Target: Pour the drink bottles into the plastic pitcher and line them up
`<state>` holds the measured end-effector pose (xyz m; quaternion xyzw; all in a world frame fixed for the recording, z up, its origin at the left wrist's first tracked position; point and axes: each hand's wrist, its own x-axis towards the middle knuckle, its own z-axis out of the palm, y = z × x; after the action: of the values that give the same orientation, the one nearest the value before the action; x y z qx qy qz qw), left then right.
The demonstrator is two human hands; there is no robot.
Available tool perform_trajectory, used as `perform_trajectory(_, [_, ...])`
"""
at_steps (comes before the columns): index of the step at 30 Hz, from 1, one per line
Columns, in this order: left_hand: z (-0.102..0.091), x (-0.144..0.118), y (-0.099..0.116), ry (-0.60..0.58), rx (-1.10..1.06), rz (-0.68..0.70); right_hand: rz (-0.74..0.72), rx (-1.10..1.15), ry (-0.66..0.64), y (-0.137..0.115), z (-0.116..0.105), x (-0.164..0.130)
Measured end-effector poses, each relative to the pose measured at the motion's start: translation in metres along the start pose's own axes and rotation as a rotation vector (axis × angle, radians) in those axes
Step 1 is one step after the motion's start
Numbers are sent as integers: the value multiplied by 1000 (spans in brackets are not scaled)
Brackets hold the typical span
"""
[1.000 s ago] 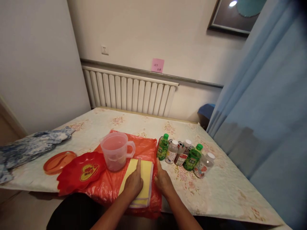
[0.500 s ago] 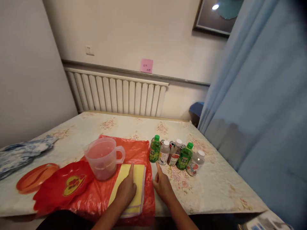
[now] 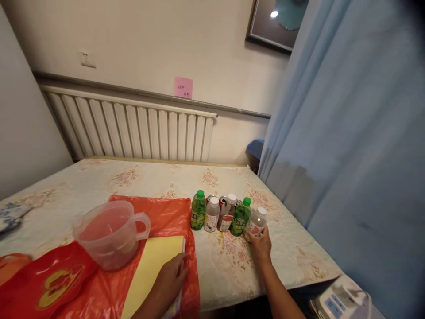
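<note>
A person's right hand point(image 3: 260, 241) is reaching across a floral tabletop point(image 3: 299, 261) to a small clear bottle with a white cap point(image 3: 256, 221), the rightmost in a row of five bottles; its fingers are curling around the bottle's lower body. The bottle is looking light, smooth and probably slippery plastic, likely best gripped around its middle. The right forearm is extending forward from the lower edge, wrist straight. The left hand point(image 3: 169, 279) is resting flat, fingers loosely together, on a soft yellow folded cloth point(image 3: 149, 270) lying over a red plastic bag point(image 3: 166, 212).
</note>
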<state>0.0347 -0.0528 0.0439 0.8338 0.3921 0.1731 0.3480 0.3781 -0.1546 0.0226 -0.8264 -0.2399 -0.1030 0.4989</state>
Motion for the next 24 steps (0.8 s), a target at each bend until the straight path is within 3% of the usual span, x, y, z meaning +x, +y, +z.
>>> perform_trajectory(6, [3, -2, -1, -36, -11, -5, 81, -29, -35, 4, 6, 7])
perform_trajectory(11, [-5, -4, 20, -43, -69, 21, 47, -28, -69, -12, -12, -24])
perform_trajectory(14, [-15, -7, 45, -26, -138, 60, -37, 10, -176, -31, -20, -57])
perform_trajectory(19, [-42, -15, 88, 54, -208, 207, -291, 152, -482, -80, -24, -107])
perform_trajectory(24, [-82, -27, 99, 39, -7, 365, -517, 230, -679, -126, -19, -135])
